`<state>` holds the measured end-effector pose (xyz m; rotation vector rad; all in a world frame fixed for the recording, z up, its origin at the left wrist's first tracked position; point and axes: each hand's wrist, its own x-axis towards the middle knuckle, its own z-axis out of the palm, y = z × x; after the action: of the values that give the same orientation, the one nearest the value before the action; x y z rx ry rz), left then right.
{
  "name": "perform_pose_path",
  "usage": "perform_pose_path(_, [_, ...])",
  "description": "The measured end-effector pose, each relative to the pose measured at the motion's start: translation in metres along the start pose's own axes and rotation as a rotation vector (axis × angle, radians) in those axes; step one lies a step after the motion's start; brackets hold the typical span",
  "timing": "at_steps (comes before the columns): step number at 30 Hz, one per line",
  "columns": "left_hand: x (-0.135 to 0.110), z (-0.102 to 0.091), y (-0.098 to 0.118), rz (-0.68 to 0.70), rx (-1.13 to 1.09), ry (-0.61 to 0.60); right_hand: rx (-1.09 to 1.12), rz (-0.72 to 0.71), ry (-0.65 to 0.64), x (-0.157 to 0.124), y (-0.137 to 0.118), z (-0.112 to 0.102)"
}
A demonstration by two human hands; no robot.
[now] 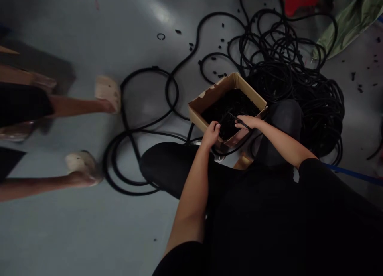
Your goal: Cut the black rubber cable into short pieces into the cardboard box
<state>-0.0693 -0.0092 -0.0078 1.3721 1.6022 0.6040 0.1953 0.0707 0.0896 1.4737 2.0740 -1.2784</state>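
Glossy grey floor (74, 236) under coils of black rubber tubing (320, 112)

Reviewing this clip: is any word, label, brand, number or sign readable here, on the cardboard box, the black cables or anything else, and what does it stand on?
No readable text: none can be quoted.
The cardboard box shows a torn white paper patch on its wall, with nothing legible on it.
The black cables show no marking that can be read.
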Motion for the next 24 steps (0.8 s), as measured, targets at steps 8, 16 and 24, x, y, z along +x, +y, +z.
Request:
perform_pose_path(8, [-0.003, 0.006, 0.004, -0.031, 0.027, -0.104, 0.2, 0.013, 0.007, -0.004, 0.008, 0.007])
perform_pose_path(16, [-0.004, 0.01, 0.006, -0.014, 0.081, -0.162, 0.4, 0.006, -0.011, 0.0, 0.013, 0.014])
perform_pose_path(24, [-0.006, 0.012, 0.009, -0.018, 0.089, -0.161, 0.528, 0.092, -0.05, 0.007, 0.013, 0.021])
